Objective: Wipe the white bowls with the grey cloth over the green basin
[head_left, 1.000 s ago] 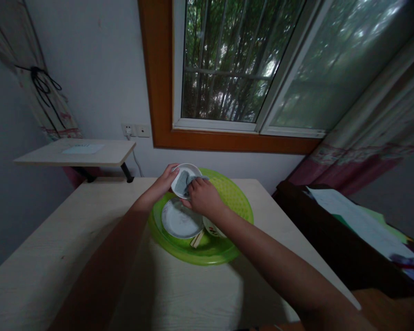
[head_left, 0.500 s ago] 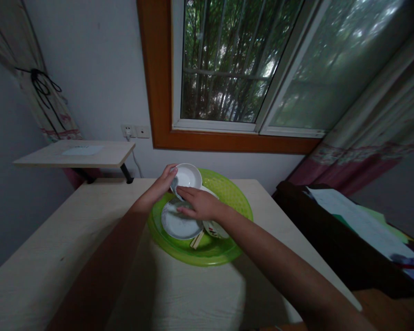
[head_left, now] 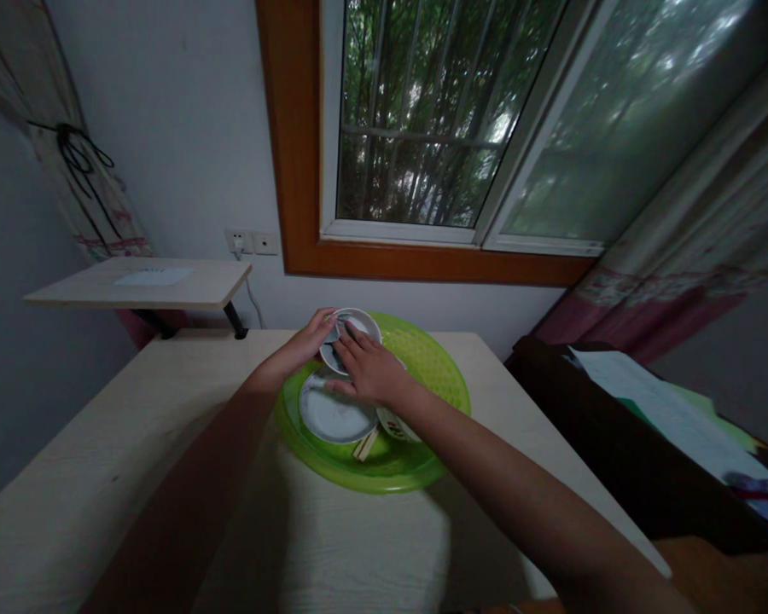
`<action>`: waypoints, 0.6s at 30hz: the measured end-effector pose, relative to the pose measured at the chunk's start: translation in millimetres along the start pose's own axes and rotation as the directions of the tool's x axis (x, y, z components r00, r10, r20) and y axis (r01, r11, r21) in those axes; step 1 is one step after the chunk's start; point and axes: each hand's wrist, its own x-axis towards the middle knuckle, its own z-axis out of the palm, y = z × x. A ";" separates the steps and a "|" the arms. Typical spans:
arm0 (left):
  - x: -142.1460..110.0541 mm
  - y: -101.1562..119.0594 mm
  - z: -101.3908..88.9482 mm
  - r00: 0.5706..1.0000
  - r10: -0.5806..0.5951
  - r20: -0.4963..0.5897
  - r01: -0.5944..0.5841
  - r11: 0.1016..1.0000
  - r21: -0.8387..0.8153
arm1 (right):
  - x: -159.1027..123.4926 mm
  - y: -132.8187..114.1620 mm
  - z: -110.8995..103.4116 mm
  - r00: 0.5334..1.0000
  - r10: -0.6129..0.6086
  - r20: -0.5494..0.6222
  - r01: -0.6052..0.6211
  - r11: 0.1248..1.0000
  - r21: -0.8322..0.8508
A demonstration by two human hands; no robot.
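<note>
Bowl, partly hidden by hands, is near plate in green basket

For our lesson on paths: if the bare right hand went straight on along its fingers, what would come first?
The right hand would probably meet the crumpled grey cloth inside the round white bowl; the two seem to touch, though depth is unclear.

Dim daylight from the window leaves soft shadows on the table, the edges looking stretched.
</note>
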 end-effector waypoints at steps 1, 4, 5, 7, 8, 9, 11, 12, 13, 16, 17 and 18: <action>-0.3 0.6 0.6 1.000 -0.006 0.006 0.006 1.000 -0.013 | -0.2 0.2 -0.2 1.000 0.023 -0.007 -0.023 0.999 -0.024; -0.6 1.3 1.3 1.000 -0.017 0.008 0.017 1.000 -0.026 | 0.0 -0.4 -1.5 0.996 0.086 -0.019 -0.087 0.993 -0.084; -0.5 1.4 1.3 1.000 -0.020 0.005 0.020 0.999 -0.027 | 0.5 -0.9 -2.4 0.995 0.102 -0.019 -0.104 0.989 -0.103; -0.5 1.7 1.1 1.000 -0.017 -0.005 0.017 1.000 -0.025 | 1.7 -2.3 -5.3 0.992 0.127 -0.014 -0.127 0.981 -0.148; -0.5 2.0 1.0 1.000 -0.014 -0.011 0.013 1.000 -0.019 | 2.3 -2.9 -7.4 0.991 0.132 -0.009 -0.131 0.977 -0.169; -0.7 2.5 0.8 1.000 -0.009 -0.018 0.009 1.000 -0.007 | 3.0 -3.4 -9.8 0.991 0.132 -0.002 -0.130 0.974 -0.186; -1.2 3.9 0.2 1.000 -0.001 -0.030 0.001 1.000 0.020 | 4.0 -4.2 -15.1 0.992 0.128 0.015 -0.122 0.973 -0.194; -1.5 4.6 -0.1 0.999 -0.001 -0.033 0.002 1.000 0.030 | 4.4 -4.5 -17.7 0.992 0.127 0.027 -0.120 0.975 -0.187; -1.9 5.4 -0.5 0.999 -0.004 -0.033 0.005 0.999 0.039 | 4.6 -4.7 -20.2 0.991 0.129 0.037 -0.121 0.977 -0.175; -3.0 6.7 -1.8 0.999 -0.004 -0.033 0.005 0.998 0.055 | 4.4 -5.1 -26.0 0.989 0.126 0.075 -0.116 0.986 -0.123; -3.1 6.6 -2.2 0.999 -0.004 -0.037 0.006 0.998 0.060 | 4.1 -5.1 -27.2 0.990 0.111 0.089 -0.102 0.990 -0.102; -3.2 6.3 -2.4 0.999 -0.007 -0.042 0.010 0.998 0.063 | 3.8 -4.9 -27.9 0.991 0.088 0.101 -0.080 0.994 -0.078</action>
